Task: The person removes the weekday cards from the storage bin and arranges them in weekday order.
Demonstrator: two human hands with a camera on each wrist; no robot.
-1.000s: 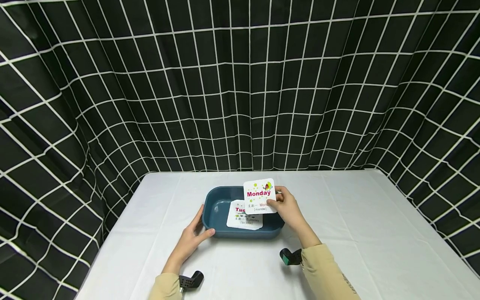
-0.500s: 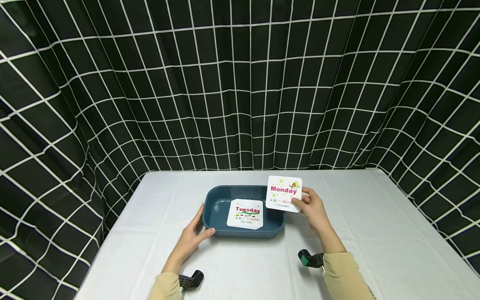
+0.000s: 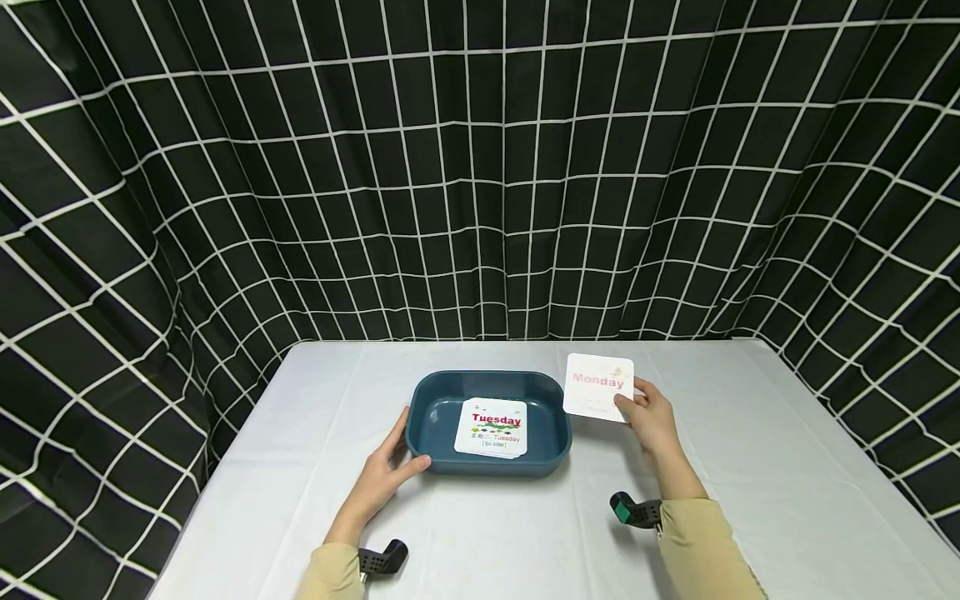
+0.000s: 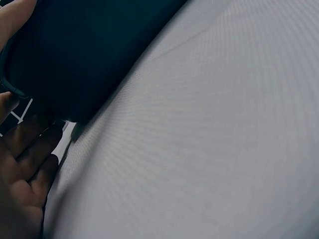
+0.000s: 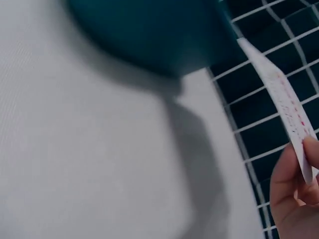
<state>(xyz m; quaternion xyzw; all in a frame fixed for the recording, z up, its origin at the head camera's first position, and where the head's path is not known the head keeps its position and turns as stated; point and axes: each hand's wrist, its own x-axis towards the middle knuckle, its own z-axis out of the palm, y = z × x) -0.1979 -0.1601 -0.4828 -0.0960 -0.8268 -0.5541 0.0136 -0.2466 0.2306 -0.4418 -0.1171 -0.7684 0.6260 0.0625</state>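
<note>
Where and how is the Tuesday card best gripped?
Probably by its right edge, pinched from above and the right: the Tuesday card lies flat on other cards inside the box, with bare floor beside that edge giving a grip some room.

A white Monday card [image 3: 592,386] is slanting in midair beside a blue tray's [image 3: 487,469] right end; inside, a Tuesday card [image 3: 492,429] is lying face-up atop other cards [image 3: 507,457].

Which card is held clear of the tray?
The Monday card, pinched at its right edge by the right hand. The Tuesday card instead lies face up in the blue tray, atop the stack.
</note>
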